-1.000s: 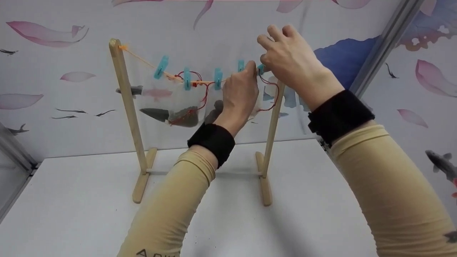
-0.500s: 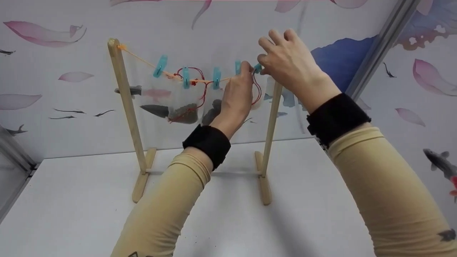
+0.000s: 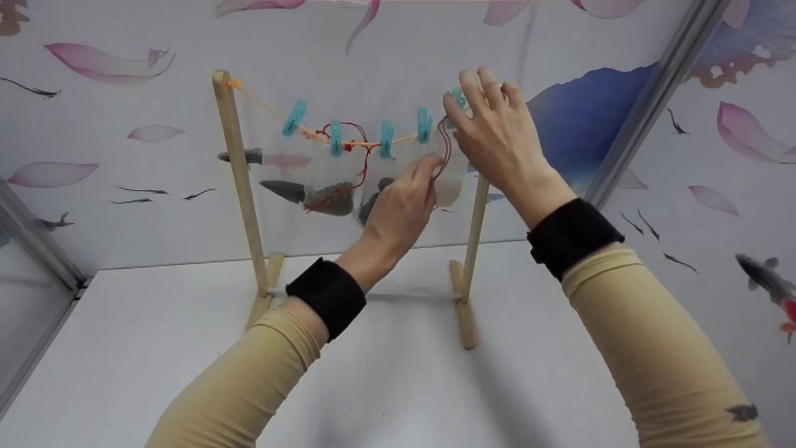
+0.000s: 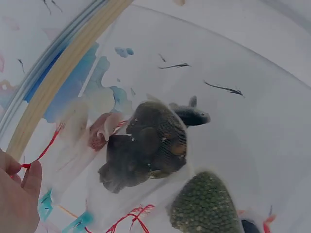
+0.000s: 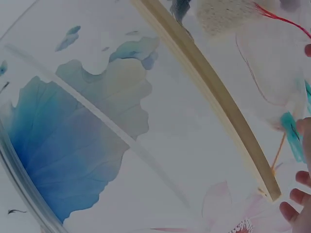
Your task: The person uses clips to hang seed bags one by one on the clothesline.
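In the head view my left hand pinches the red drawstring of a sheer bag with pale contents, below the orange line. The left wrist view shows finger and thumb on the red drawstring. My right hand is raised at the line's right end, fingers spread, beside the last teal clothespin. In the right wrist view its fingertips lie at the teal clothespin. More sheer bags hang leftward: one with dark, wrinkled pieces, another with small green beans.
A wooden stand has a left post and a right post, with the orange line strung between them. Several teal clothespins sit along it. A white table bears the stand; a printed wall rises behind.
My left hand has dropped from the line down along the red drawstring. My right hand has moved slightly lower and its fingers have spread, leaving the last clothespin visible on the line.
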The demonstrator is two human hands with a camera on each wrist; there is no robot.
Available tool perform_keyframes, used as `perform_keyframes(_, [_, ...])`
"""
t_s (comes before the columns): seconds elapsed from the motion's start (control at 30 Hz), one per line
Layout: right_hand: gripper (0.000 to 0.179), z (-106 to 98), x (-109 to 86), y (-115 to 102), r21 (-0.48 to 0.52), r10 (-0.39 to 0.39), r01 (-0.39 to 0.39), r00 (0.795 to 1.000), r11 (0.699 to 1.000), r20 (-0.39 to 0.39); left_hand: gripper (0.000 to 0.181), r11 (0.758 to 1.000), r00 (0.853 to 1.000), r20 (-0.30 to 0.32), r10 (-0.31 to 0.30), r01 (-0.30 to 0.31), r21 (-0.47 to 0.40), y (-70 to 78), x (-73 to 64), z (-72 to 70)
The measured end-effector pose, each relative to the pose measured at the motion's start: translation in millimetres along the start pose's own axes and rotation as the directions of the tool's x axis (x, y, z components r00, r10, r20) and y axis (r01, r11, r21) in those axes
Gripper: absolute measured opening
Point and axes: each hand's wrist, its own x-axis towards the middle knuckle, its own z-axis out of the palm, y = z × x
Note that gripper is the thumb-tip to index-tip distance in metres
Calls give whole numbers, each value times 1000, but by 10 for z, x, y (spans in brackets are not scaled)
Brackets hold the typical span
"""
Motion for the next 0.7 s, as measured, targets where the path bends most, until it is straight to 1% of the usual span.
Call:
perform_keyframes(0.07, [37, 113, -55, -65, 8, 12, -11, 998, 1000, -61, 28, 999, 999, -10, 46, -45, 24, -69, -124, 22])
perform_keyframes(0.1, [36, 162, -81, -102, 16, 18, -17, 997, 1000, -82, 28, 997, 998, -14, 57, -57, 49, -101, -190, 32])
perform_keyframes(0.2, [36, 301, -156, -239, 51, 36, -29, 989, 998, -147, 27, 991, 998, -8, 69, -68, 119, -212, -380, 60])
perform_keyframes(0.23, [36, 347, -188, -282, 64, 45, -35, 985, 997, -168, 25, 989, 998, -3, 69, -68, 129, -249, -436, 74])
perform_keyframes(0.3, [38, 434, -249, -377, 95, 74, -56, 977, 994, -202, 24, 988, 998, 22, 55, -57, 144, -330, -542, 104])
perform_keyframes(0.33, [39, 477, -284, -429, 115, 93, -70, 973, 991, -213, 24, 989, 998, 44, 43, -49, 141, -375, -595, 119])
perform_keyframes(0.4, [41, 557, -376, -553, 179, 141, -104, 967, 978, -213, 24, 991, 993, 114, 12, -27, 128, -465, -722, 146])
perform_keyframes(0.47, [43, 626, -487, -687, 268, 202, -150, 963, 952, -179, 27, 992, 979, 201, -14, -12, 125, -557, -859, 174])
perform_keyframes(0.5, [45, 660, -554, -758, 317, 231, -174, 961, 932, -152, 29, 992, 970, 243, -24, -7, 127, -602, -932, 189])
perform_keyframes(0.57, [48, 720, -706, -907, 404, 274, -220, 958, 888, -81, 33, 989, 953, 299, -40, -4, 146, -694, -1085, 220])
perform_keyframes(0.63, [52, 787, -880, -1066, 482, 303, -263, 953, 836, -5, 38, 981, 946, 317, -64, 2, 192, -787, -1241, 254])
perform_keyframes(0.7, [56, 854, -1070, -1225, 546, 310, -291, 949, 786, 59, 45, 968, 944, 310, -113, 34, 249, -872, -1391, 284])
